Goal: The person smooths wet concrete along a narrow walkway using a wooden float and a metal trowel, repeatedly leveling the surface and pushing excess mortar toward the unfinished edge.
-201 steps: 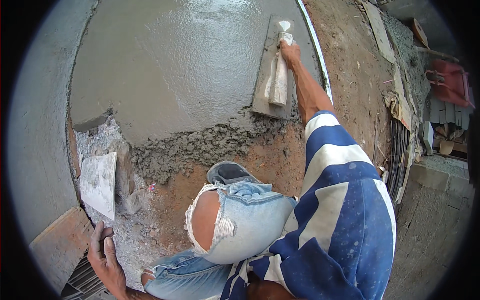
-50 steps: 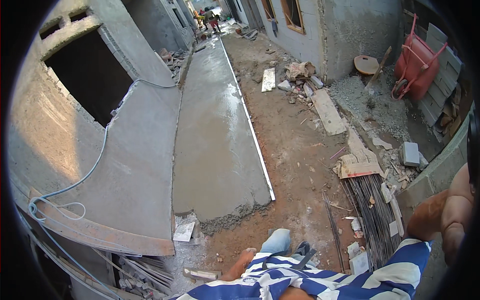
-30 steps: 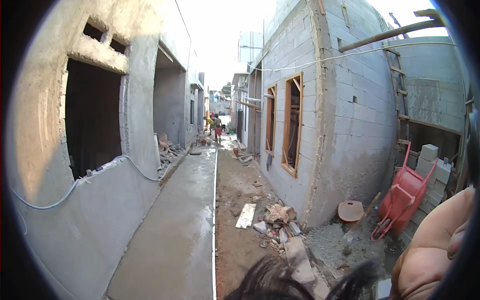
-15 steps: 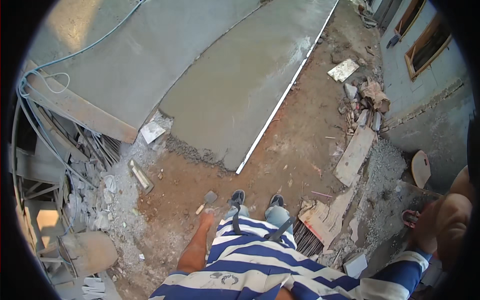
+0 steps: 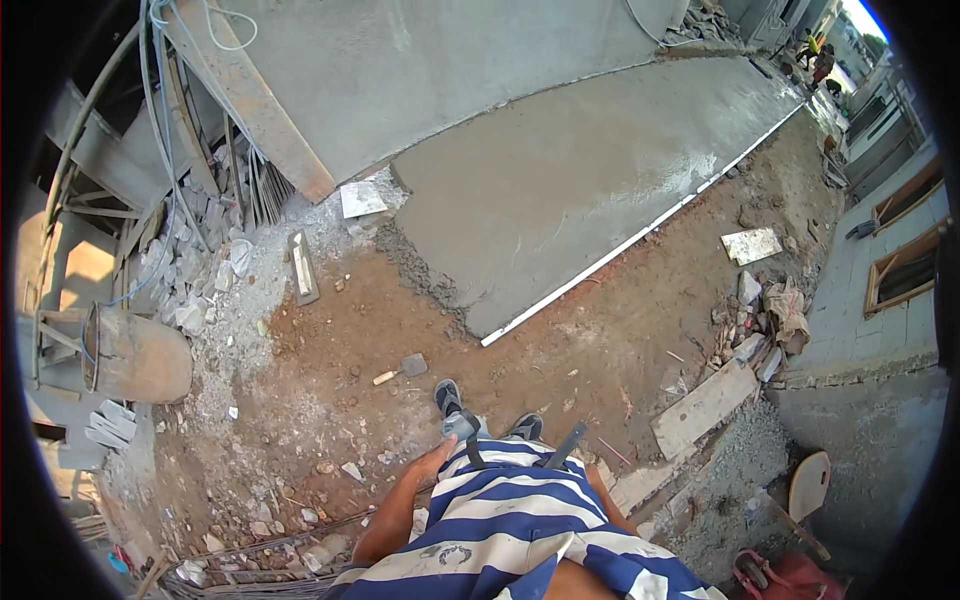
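Seen from my remote post, a steel-bladed trowel (image 5: 409,367) lies on bare soil (image 5: 325,345) ahead and slightly left of the fingers of the left hand (image 5: 438,457). I judge it light and stiff, best gripped by its handle (image 5: 384,378). Those fingers' spread or hold I cannot tell; the right hand is hidden.

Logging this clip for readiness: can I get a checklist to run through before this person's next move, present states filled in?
1. Left hand free of tools: ok, none visible in it.
2. Right hand free of tools: cannot tell, hidden.
3. Shoes off the wet concrete: ok, on dirt.
4. Small trowel off the concrete: ok, on dirt.
5. Long float off the concrete: ok, left of it.
6. Near concrete edge smooth: not ok, ragged.
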Action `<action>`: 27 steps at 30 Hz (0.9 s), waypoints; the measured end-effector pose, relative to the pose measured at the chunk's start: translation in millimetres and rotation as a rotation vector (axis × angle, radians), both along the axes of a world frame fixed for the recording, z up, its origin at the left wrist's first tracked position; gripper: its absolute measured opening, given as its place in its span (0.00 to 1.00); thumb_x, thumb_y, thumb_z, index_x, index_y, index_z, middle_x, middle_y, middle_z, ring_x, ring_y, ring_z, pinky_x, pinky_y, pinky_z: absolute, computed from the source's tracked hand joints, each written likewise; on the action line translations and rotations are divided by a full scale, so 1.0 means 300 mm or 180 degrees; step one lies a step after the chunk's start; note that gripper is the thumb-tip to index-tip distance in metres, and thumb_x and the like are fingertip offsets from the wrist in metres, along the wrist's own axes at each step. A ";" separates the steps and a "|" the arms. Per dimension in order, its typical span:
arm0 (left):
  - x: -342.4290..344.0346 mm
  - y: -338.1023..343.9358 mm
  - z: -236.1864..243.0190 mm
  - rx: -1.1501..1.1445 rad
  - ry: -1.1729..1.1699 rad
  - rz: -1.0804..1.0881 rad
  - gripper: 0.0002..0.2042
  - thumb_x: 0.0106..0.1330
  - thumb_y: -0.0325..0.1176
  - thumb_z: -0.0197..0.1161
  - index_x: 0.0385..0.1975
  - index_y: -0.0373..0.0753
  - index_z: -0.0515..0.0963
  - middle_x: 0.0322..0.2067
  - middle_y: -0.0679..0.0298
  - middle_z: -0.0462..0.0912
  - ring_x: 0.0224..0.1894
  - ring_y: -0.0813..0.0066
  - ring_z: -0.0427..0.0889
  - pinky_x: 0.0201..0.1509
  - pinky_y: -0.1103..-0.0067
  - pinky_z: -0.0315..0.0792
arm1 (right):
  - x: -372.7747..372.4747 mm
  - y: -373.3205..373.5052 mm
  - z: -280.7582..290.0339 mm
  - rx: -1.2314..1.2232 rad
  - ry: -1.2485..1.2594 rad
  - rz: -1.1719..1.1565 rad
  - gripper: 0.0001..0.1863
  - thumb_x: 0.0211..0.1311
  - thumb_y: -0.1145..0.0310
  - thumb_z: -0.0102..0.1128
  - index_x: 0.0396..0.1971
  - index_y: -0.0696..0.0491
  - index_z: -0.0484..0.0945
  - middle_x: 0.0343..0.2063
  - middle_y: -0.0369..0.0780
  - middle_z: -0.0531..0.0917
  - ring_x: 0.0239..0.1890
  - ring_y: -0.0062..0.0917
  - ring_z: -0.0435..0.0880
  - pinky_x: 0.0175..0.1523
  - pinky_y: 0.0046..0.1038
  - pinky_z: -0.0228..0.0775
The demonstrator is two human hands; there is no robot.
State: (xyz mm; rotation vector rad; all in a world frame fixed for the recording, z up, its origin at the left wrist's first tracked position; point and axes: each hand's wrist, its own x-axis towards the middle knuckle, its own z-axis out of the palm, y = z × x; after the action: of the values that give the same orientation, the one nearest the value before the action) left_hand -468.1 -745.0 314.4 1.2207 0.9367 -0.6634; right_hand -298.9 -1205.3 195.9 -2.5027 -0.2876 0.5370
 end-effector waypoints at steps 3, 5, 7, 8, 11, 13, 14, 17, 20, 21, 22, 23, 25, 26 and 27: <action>0.089 0.135 0.090 0.0581 -0.0269 -0.0856 0.41 0.69 0.67 0.33 0.65 0.35 0.64 0.56 0.48 0.76 0.62 0.57 0.71 0.65 0.65 0.63 | -0.080 0.112 0.183 0.0575 0.1277 -0.2295 0.16 0.61 0.61 0.57 0.37 0.59 0.83 0.25 0.48 0.84 0.27 0.31 0.85 0.34 0.33 0.74; 0.165 0.145 0.150 0.0391 -0.0531 -0.0268 0.39 0.70 0.64 0.31 0.64 0.35 0.66 0.54 0.50 0.78 0.61 0.58 0.72 0.66 0.67 0.62 | 0.009 -0.024 0.240 0.0032 0.0624 -0.1869 0.14 0.56 0.64 0.58 0.35 0.59 0.83 0.28 0.47 0.84 0.31 0.33 0.85 0.37 0.34 0.74; 0.198 0.262 0.102 0.0272 -0.0770 0.0961 0.32 0.75 0.54 0.27 0.65 0.38 0.65 0.51 0.51 0.81 0.57 0.60 0.77 0.64 0.68 0.64 | 0.150 0.077 0.353 -0.0068 0.0234 -0.2084 0.16 0.53 0.62 0.59 0.35 0.59 0.84 0.34 0.51 0.85 0.38 0.41 0.85 0.46 0.39 0.75; 0.226 0.280 0.113 0.0445 -0.0716 0.0910 0.32 0.74 0.56 0.31 0.67 0.36 0.58 0.51 0.48 0.80 0.55 0.56 0.78 0.62 0.59 0.65 | 0.175 0.094 0.392 -0.0453 0.0264 -0.2038 0.17 0.52 0.62 0.60 0.37 0.58 0.83 0.35 0.51 0.85 0.41 0.43 0.84 0.48 0.39 0.75; 0.331 0.262 0.109 0.0717 -0.0816 0.0801 0.28 0.72 0.42 0.43 0.70 0.43 0.53 0.48 0.49 0.82 0.53 0.57 0.80 0.60 0.60 0.68 | 0.200 0.102 0.425 -0.0670 -0.0053 -0.2301 0.20 0.50 0.61 0.62 0.43 0.55 0.82 0.39 0.50 0.84 0.45 0.44 0.83 0.52 0.39 0.74; 0.353 0.235 0.156 0.1278 -0.0948 -0.0333 0.27 0.68 0.37 0.50 0.68 0.41 0.60 0.48 0.48 0.82 0.52 0.55 0.80 0.57 0.63 0.70 | 0.179 0.136 0.433 -0.0590 -0.0383 -0.2457 0.23 0.50 0.60 0.62 0.46 0.54 0.81 0.41 0.50 0.84 0.48 0.44 0.82 0.54 0.39 0.73; 0.326 0.270 0.152 0.1882 -0.1181 -0.1166 0.25 0.66 0.38 0.53 0.64 0.40 0.65 0.48 0.47 0.81 0.53 0.54 0.80 0.56 0.65 0.71 | 0.165 0.216 0.448 -0.0503 -0.0215 -0.2466 0.25 0.51 0.59 0.64 0.49 0.54 0.79 0.41 0.51 0.84 0.48 0.44 0.82 0.54 0.38 0.73; 0.209 0.395 0.068 0.2302 -0.1601 -0.2829 0.22 0.62 0.39 0.58 0.54 0.36 0.76 0.50 0.46 0.79 0.54 0.51 0.78 0.55 0.67 0.71 | 0.095 0.403 0.427 -0.0163 0.0307 -0.2348 0.27 0.51 0.56 0.66 0.51 0.53 0.79 0.42 0.51 0.83 0.50 0.43 0.81 0.55 0.38 0.72; 0.199 0.430 0.082 0.1749 -0.1170 -0.3066 0.22 0.61 0.39 0.58 0.54 0.36 0.76 0.50 0.46 0.79 0.54 0.51 0.78 0.55 0.67 0.71 | -0.093 0.575 0.344 -0.0317 0.0797 -0.1853 0.23 0.53 0.57 0.64 0.48 0.52 0.80 0.41 0.51 0.84 0.47 0.43 0.83 0.52 0.39 0.74; 0.209 0.436 0.099 0.1732 -0.1075 -0.3052 0.22 0.61 0.39 0.58 0.54 0.36 0.76 0.50 0.46 0.79 0.54 0.51 0.78 0.55 0.67 0.71 | -0.144 0.630 0.343 -0.0473 0.1221 -0.1527 0.22 0.54 0.57 0.62 0.48 0.50 0.81 0.43 0.51 0.83 0.48 0.44 0.82 0.54 0.39 0.73; 0.225 0.441 0.116 0.1725 -0.1014 -0.3030 0.22 0.61 0.39 0.58 0.54 0.36 0.76 0.50 0.46 0.79 0.54 0.51 0.78 0.55 0.67 0.71 | -0.160 0.667 0.367 -0.0434 0.1227 -0.1542 0.22 0.54 0.57 0.62 0.48 0.50 0.81 0.43 0.51 0.83 0.48 0.44 0.82 0.54 0.39 0.73; 0.244 0.442 0.130 0.1725 -0.0975 -0.3020 0.22 0.61 0.39 0.58 0.54 0.36 0.76 0.50 0.46 0.79 0.54 0.51 0.78 0.55 0.67 0.71 | -0.168 0.679 0.394 -0.0206 0.1301 -0.1551 0.20 0.54 0.58 0.62 0.46 0.51 0.81 0.42 0.51 0.83 0.48 0.44 0.82 0.53 0.39 0.73; 0.287 0.431 0.146 0.1715 -0.0963 -0.3032 0.22 0.61 0.39 0.59 0.54 0.36 0.76 0.50 0.46 0.79 0.54 0.51 0.78 0.55 0.67 0.71 | -0.184 0.669 0.375 0.0745 0.1437 -0.2542 0.18 0.52 0.56 0.63 0.37 0.52 0.85 0.38 0.49 0.85 0.45 0.42 0.84 0.51 0.38 0.74; 0.306 0.419 0.154 0.1697 -0.0972 -0.3041 0.22 0.61 0.39 0.59 0.54 0.36 0.76 0.50 0.46 0.79 0.54 0.51 0.78 0.55 0.67 0.71 | -0.183 0.651 0.358 0.0742 0.1440 -0.2580 0.18 0.52 0.56 0.63 0.37 0.52 0.85 0.38 0.49 0.85 0.45 0.42 0.84 0.51 0.38 0.74; 0.329 0.408 0.159 0.1672 -0.0982 -0.3051 0.22 0.61 0.39 0.59 0.54 0.36 0.76 0.50 0.46 0.79 0.54 0.51 0.78 0.55 0.67 0.71 | -0.180 0.634 0.338 0.0204 0.0992 -0.2640 0.18 0.52 0.56 0.63 0.38 0.51 0.85 0.39 0.48 0.85 0.45 0.42 0.84 0.51 0.38 0.75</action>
State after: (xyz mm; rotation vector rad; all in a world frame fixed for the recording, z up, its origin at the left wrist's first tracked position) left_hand -369.4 -622.7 362.2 2.2065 0.2064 -0.9538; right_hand -352.8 -1015.3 297.2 -2.1645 0.8013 0.5268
